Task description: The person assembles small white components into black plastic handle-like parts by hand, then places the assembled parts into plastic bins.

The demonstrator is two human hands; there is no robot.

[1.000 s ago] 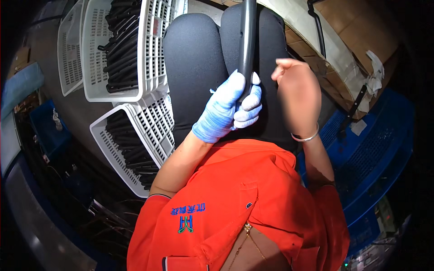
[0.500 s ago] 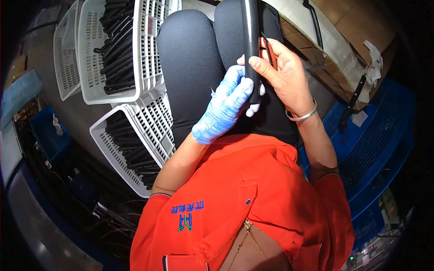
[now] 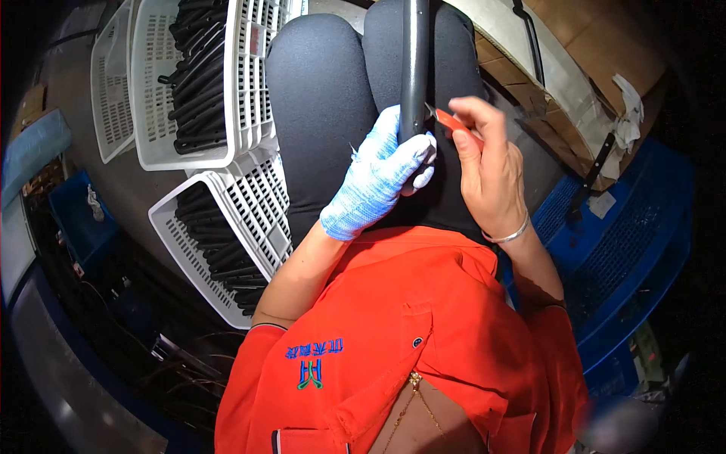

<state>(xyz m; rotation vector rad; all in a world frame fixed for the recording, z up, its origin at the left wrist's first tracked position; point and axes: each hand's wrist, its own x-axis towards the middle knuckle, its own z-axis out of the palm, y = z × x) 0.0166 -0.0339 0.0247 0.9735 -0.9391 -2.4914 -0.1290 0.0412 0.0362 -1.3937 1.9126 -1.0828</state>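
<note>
A long black tube (image 3: 413, 72) stands out away from me over my thighs, its near end inside my left hand (image 3: 370, 181). That hand wears a light blue knit glove, and its fingers are wrapped round the tube. My bare right hand (image 3: 495, 178) is just right of the tube, pinching a small knife with a red handle (image 3: 454, 123). The knife's short blade points left, and its tip is close beside the tube's right side; whether it touches I cannot tell. The tube's nearest tip is mostly hidden by the gloved fingers.
White plastic baskets (image 3: 236, 91) with many black tubular parts stand left of my legs, one lower basket (image 3: 227, 200) nearer me. On the right are a blue perforated crate (image 3: 620, 227), a black-handled knife (image 3: 597, 159), cardboard (image 3: 586, 45) and another black part (image 3: 529, 34).
My right hand has come nearer to me and slightly right, and the knife now points left toward the tube instead of away from me. The tube's near end has shifted slightly left.
</note>
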